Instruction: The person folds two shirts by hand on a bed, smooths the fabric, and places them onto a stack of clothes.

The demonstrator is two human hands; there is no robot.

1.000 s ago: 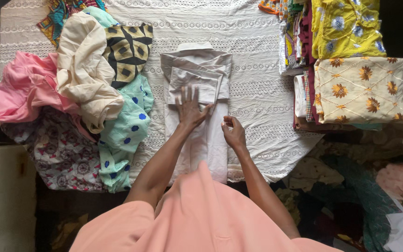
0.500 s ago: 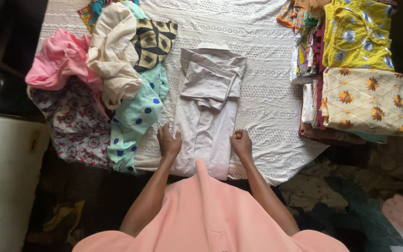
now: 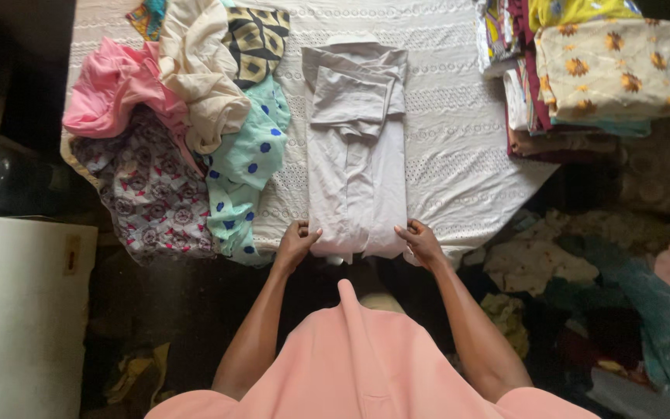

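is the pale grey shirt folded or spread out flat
Partly folded: the pale grey shirt lies as a narrow strip, sleeves folded in over its chest. The left hand and right hand grip its bottom hem.

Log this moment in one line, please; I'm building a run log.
left hand: grips shirt hem | right hand: grips shirt hem | grey shirt: flat, sleeves folded | unfolded pile: left

pale grey shirt [image 3: 356, 167], white eyelet cloth [image 3: 459, 147], mint garment [image 3: 250, 155] with blue dots.
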